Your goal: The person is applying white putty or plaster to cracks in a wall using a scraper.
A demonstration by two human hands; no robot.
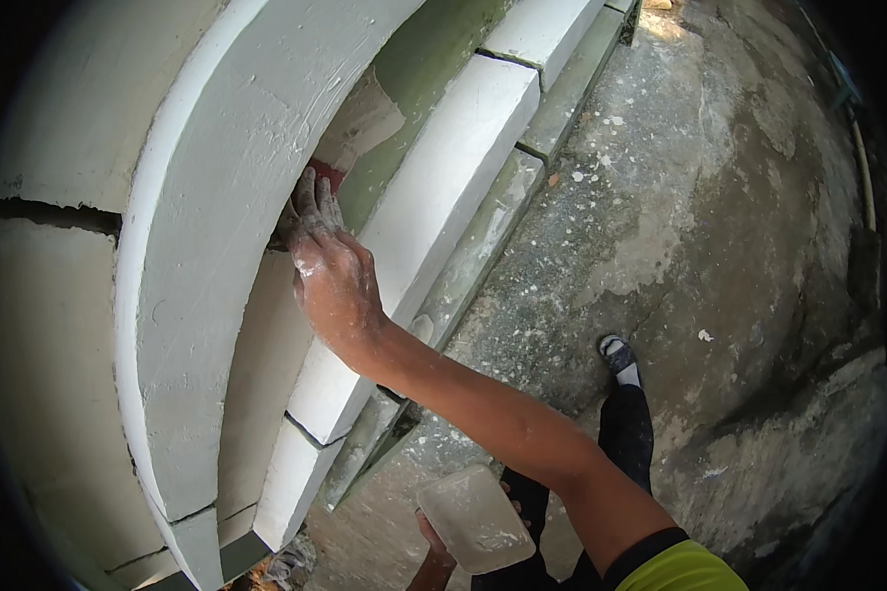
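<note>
My right hand (pixel 327 251), dusted with white, reaches into the recess between the curved pale moulding and the white ledge. Its fingers press a flat red spreader (pixel 328 175) against the recessed surface; most of the tool is hidden by the hand. Just beyond the fingers, a light patch of fresh-looking filler (pixel 363 123) stands out on the greenish surface (pixel 424 79). Low in the view, my left hand (pixel 434 537) grips a shallow, pale rectangular tray (pixel 476 519) by its edges. White smears mark the tray.
The curved moulding (pixel 217 167) runs along the left, beside a cream wall (pixel 49 325). White ledge blocks (pixel 453 158) step down to a grey lower ledge (pixel 493 227). My shod foot (pixel 618 355) stands on the stained concrete floor (pixel 700 256), spattered with white bits.
</note>
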